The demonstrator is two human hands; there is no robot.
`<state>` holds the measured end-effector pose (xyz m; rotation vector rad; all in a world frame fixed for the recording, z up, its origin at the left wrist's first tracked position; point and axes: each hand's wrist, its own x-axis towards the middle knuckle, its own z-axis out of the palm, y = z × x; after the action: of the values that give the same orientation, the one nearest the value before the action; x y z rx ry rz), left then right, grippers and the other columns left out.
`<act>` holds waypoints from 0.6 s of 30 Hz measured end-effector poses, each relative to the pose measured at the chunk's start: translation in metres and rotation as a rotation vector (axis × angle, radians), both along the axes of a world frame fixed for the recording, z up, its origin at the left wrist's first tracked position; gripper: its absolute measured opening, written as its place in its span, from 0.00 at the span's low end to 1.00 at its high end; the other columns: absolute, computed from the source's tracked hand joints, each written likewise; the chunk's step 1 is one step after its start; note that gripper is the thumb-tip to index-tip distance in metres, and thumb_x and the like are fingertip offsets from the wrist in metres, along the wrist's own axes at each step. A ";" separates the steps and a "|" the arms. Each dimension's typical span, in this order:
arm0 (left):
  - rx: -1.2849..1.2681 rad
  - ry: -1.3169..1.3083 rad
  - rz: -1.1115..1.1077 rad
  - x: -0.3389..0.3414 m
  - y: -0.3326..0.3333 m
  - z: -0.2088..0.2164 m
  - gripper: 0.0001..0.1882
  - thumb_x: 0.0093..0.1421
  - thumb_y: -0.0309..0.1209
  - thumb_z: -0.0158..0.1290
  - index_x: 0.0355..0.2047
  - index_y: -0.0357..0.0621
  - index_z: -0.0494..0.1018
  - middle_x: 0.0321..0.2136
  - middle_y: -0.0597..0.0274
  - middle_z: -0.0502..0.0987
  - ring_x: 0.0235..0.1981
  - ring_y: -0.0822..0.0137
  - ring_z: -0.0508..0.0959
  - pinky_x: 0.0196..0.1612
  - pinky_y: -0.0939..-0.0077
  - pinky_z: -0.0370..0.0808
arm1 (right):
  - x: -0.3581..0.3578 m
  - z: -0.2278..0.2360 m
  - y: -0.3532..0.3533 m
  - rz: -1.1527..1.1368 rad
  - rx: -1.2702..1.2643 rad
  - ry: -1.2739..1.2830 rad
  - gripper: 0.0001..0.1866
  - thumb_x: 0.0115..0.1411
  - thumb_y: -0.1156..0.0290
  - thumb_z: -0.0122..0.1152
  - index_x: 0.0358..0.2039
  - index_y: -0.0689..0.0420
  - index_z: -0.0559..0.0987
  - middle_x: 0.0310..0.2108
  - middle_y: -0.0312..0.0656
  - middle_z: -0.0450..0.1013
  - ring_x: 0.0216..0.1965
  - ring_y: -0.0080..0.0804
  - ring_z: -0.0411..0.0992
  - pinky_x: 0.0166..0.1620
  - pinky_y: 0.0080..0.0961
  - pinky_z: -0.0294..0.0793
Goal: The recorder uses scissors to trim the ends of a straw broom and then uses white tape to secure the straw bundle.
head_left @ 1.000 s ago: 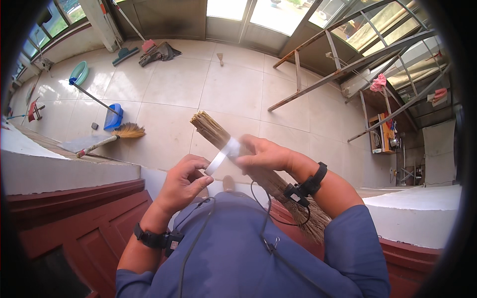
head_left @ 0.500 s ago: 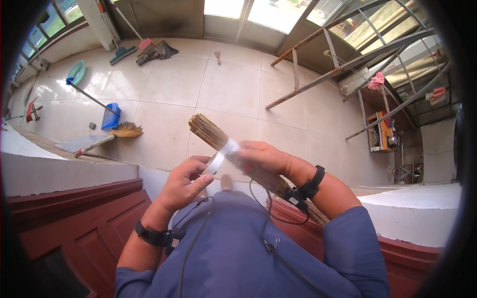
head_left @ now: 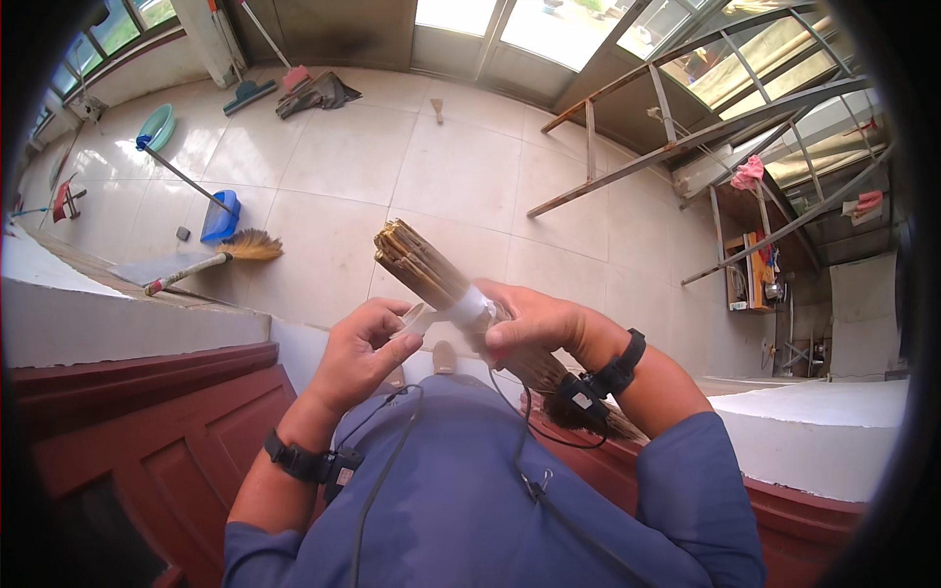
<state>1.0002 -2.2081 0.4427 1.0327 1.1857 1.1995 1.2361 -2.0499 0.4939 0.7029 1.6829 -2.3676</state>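
Note:
A stick broom (head_left: 420, 263), a thick bundle of thin brown sticks, slants across in front of me, its cut ends up and to the left. My right hand (head_left: 541, 321) is wrapped round its middle, with the thumb on top. Just above that hand, a band of whitish tape (head_left: 469, 306) circles the sticks. My left hand (head_left: 361, 351) pinches a roll of clear tape (head_left: 418, 318) beside the bundle. A see-through strip runs from the roll to the band. The bristle end passes under my right wrist and is partly hidden.
A rusty metal frame like a ladder (head_left: 676, 152) leans at the right. On the tiled floor to the left are a blue dustpan (head_left: 222, 218), a soft broom (head_left: 253, 245) and a green basin (head_left: 157, 127). White ledges (head_left: 814, 402) flank me, with red panelling below.
My right thumb has come over onto the top of the broom near the tape band. The tape roll has tilted and shifted slightly left and up in my left hand.

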 end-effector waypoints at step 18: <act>-0.014 0.118 0.108 0.010 0.006 0.010 0.19 0.62 0.30 0.63 0.49 0.34 0.74 0.27 0.73 0.68 0.29 0.81 0.68 0.34 0.84 0.70 | -0.011 0.003 -0.002 -0.143 -0.035 -0.034 0.28 0.70 0.54 0.54 0.61 0.62 0.69 0.41 0.43 0.75 0.40 0.31 0.74 0.47 0.30 0.75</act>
<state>1.0100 -2.2018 0.4527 1.0516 1.3553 1.2252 1.2250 -2.0519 0.4964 0.8798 1.6251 -2.4583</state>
